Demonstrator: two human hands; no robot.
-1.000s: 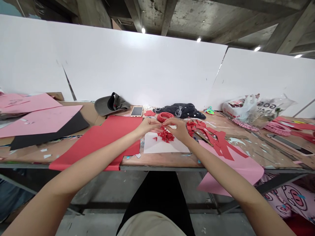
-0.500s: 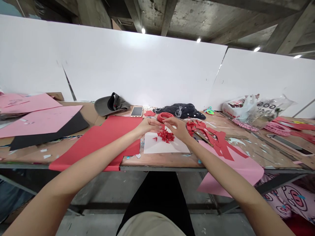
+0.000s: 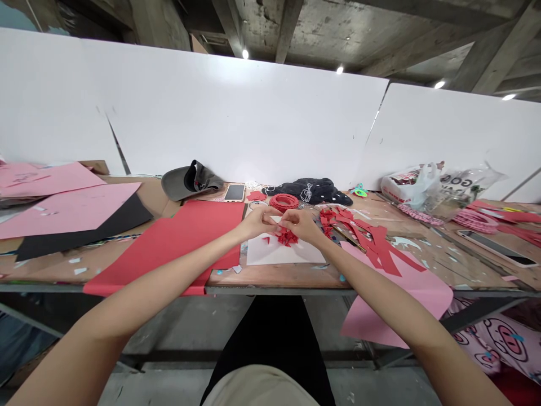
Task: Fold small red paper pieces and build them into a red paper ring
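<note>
My left hand (image 3: 258,221) and my right hand (image 3: 302,224) meet fingertip to fingertip over a white sheet of paper (image 3: 264,256). Both are closed in a pinch on a small red paper piece, mostly hidden by the fingers. Just below them, a heap of folded red paper pieces (image 3: 288,239) lies on the sheet. One loose red scrap (image 3: 266,240) sits left of the heap. Behind my hands is a coiled red ring (image 3: 284,202).
Large red paper (image 3: 203,225) lies to the left, a phone (image 3: 234,193) and a grey cap (image 3: 192,179) behind it. Red strips (image 3: 374,242), red cut pieces (image 3: 336,217) and pink paper (image 3: 418,293) are on the right. Dark cloth (image 3: 315,190) lies along the white partition.
My hands have come closer together, from apart to touching at the fingertips. My left fingers have curled into a pinch. The objects on the table stay where they were.
</note>
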